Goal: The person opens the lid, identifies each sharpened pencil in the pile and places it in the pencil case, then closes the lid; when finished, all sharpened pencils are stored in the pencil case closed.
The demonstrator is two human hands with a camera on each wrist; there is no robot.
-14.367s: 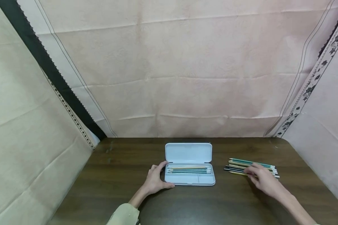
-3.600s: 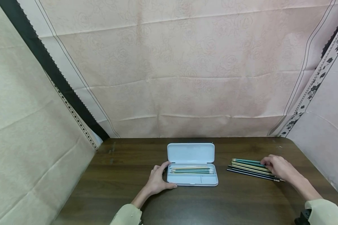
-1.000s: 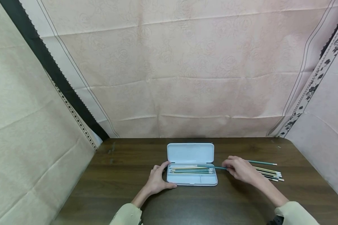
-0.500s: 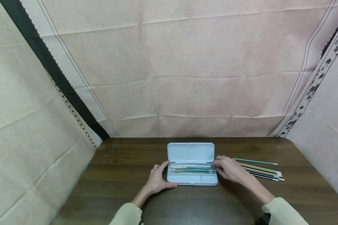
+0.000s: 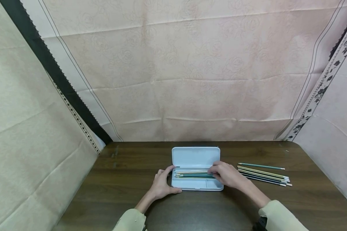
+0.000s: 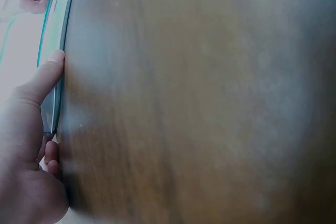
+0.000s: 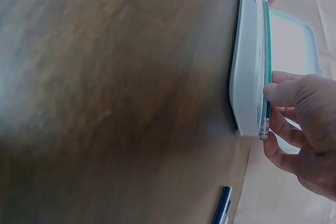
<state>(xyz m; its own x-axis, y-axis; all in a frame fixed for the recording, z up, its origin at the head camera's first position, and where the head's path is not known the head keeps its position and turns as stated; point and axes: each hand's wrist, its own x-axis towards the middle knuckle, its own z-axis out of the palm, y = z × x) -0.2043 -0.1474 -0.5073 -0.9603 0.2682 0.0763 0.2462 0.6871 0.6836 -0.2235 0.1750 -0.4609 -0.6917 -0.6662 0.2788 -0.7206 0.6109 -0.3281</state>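
Note:
A light-blue pencil case (image 5: 196, 156) lies with its lid raised on the table, several pencils (image 5: 191, 175) in its back compartment. My left hand (image 5: 159, 185) grips the case's left end, thumb on the front edge and fingers toward the back corner. Over the right end of the compartment, my right hand (image 5: 226, 174) pinches a green pencil (image 7: 268, 51) near its eraser end. In the right wrist view that pencil runs along the case, level with its rim. The fingers of my right hand cover part of the pencils in the head view.
Right of the case lies a bundle of yellow and dark pencils (image 5: 263, 175), with a lone green pencil (image 5: 261, 166) just behind it. The brown wooden table (image 5: 191, 211) ends at a cloth backdrop (image 5: 191, 80). The case's front compartment (image 5: 188, 184) has a divider.
My right hand has gone from the bundle leftward with a green pencil, bringing it from above the case's right edge in over the back compartment. My left hand stays on the case.

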